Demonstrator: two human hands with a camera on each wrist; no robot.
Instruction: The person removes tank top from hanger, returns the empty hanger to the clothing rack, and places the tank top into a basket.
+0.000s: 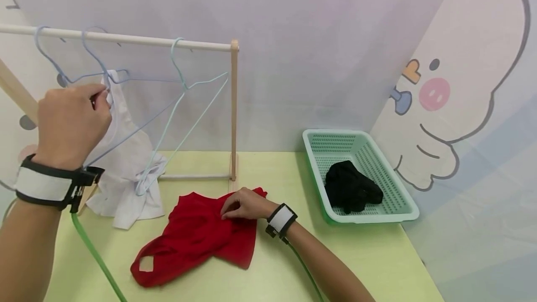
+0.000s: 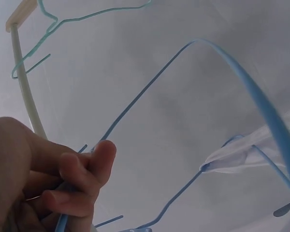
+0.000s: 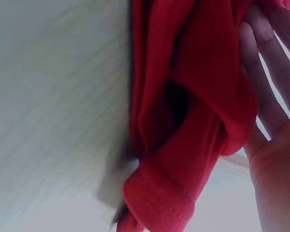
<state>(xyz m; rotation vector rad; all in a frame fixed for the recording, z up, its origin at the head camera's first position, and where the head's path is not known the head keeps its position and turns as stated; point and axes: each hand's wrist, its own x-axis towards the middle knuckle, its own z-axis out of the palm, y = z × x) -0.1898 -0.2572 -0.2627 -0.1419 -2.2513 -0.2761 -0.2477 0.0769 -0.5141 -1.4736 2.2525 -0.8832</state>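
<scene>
At the left of the head view my left hand [image 1: 73, 122] is raised and pinches a blue wire hanger [image 1: 94, 55] below its hook, which is at the rail. In the left wrist view, curled fingertips [image 2: 104, 157] are around the blue wire. Close by hangs a white garment [image 1: 126, 139], its lower part reaching the table. My right hand [image 1: 247, 203] rests on a crumpled red garment [image 1: 197, 232] lying on the table. In the right wrist view its fingers [image 3: 268, 79] lie fairly straight against the cloth; the thumb is not clearly visible there.
Another blue hanger [image 1: 46, 52] and a mint hanger [image 1: 178, 69] hang on the white rail [image 1: 138, 38], held by a wooden post [image 1: 234, 111]. A green basket [image 1: 388, 190] with a black garment [image 1: 350, 188] stands at the right of the yellow table [image 1: 277, 171]. A patterned curtain backs everything.
</scene>
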